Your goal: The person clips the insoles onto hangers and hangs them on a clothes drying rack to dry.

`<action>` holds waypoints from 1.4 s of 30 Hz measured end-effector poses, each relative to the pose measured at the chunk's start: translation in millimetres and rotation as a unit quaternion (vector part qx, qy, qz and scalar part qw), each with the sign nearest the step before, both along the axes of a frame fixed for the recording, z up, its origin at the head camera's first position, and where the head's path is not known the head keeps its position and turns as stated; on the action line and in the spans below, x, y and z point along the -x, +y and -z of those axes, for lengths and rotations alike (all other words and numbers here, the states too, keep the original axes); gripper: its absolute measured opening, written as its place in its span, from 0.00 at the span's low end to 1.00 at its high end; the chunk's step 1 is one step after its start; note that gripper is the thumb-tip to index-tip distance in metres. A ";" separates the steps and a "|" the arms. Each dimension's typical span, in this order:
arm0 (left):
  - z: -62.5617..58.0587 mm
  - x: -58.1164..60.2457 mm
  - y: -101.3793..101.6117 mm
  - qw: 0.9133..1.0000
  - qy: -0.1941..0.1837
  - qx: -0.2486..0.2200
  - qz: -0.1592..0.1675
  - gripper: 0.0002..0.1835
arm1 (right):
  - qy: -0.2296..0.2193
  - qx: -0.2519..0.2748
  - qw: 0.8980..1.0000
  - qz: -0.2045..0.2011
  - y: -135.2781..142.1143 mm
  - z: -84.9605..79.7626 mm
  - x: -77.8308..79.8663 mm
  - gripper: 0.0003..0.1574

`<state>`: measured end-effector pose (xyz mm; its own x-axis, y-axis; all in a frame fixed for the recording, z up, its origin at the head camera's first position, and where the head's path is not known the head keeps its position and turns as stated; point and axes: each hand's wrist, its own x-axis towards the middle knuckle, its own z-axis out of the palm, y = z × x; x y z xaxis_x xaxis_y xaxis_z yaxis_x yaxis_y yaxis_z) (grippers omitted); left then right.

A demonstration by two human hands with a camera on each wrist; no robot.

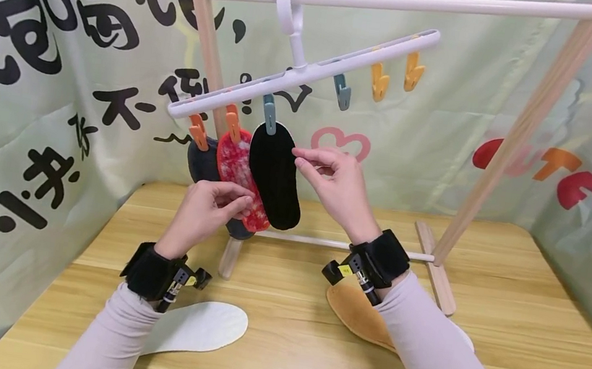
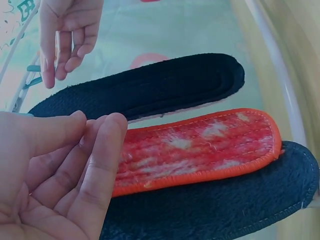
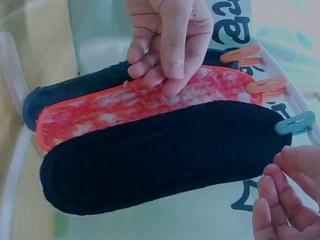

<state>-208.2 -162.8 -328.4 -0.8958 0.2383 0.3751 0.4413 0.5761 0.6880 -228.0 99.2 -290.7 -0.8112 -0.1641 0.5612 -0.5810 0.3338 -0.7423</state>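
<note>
A black insole (image 1: pixel 277 176) hangs from a blue clip (image 1: pixel 269 113) on a tilted white hanger (image 1: pixel 340 62). Beside it, a red-and-white fuzzy insole (image 1: pixel 235 155) with an orange edge and a dark grey insole (image 1: pixel 203 163) hang from orange clips (image 1: pixel 233 123). My left hand (image 1: pixel 208 210) is in front of the red insole's lower half, fingers loosely bent, holding nothing. By the black insole's upper right edge is my right hand (image 1: pixel 335 183); its fingertips (image 3: pixel 282 157) are near the edge, and the left wrist view shows its fingers hanging loosely.
The hanger's hook (image 1: pixel 287 12) sits on the white rod (image 1: pixel 410 3) of a wooden-legged rack. On its right side hang a blue clip (image 1: pixel 343 92) and two yellow clips (image 1: pixel 380 83). A white insole (image 1: pixel 204 326) and a tan insole (image 1: pixel 363 315) lie on the wooden table (image 1: pixel 284 357).
</note>
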 end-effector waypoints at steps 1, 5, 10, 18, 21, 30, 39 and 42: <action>0.6 -0.2 -0.2 1.000 -0.001 0.003 0.001 0.08 | -0.003 -0.001 1.000 -0.001 0.6 1.8 -0.3 0.16; 2.8 -1.3 -1.8 1.000 -0.008 0.020 0.001 0.08 | -0.019 -0.005 1.000 -0.007 1.8 8.6 -3.1 0.16; 6.5 -2.9 -5.1 0.999 -0.015 0.045 0.004 0.07 | -0.041 -0.015 0.999 -0.023 3.1 16.4 -7.2 0.17; 12.5 -5.2 -9.3 0.998 -0.010 0.059 0.035 0.07 | -0.069 -0.022 0.996 -0.055 4.1 30.8 -14.2 0.18; 14.6 -6.5 -11.2 0.997 -0.016 0.068 0.041 0.06 | -0.088 -0.034 0.994 -0.062 3.3 37.4 -17.4 0.19; 20.3 -10.5 -17.4 0.993 -0.054 0.085 0.063 0.04 | -0.115 -0.083 0.987 -0.075 -1.7 50.0 -33.6 0.19; 25.2 -11.4 -26.7 0.986 -0.074 0.118 0.094 0.04 | -0.137 -0.109 0.977 -0.121 -4.8 62.3 -44.5 0.16; 25.8 -11.8 -29.7 0.983 -0.080 0.126 0.103 0.04 | -0.138 -0.117 0.973 -0.147 -7.6 65.0 -47.9 0.16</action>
<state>-196.5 -192.5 -354.2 -0.8619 0.4878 0.1388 0.4639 0.6477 0.6044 -180.1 91.6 -355.7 -0.8247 -0.5079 0.2487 -0.4661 0.3615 -0.8075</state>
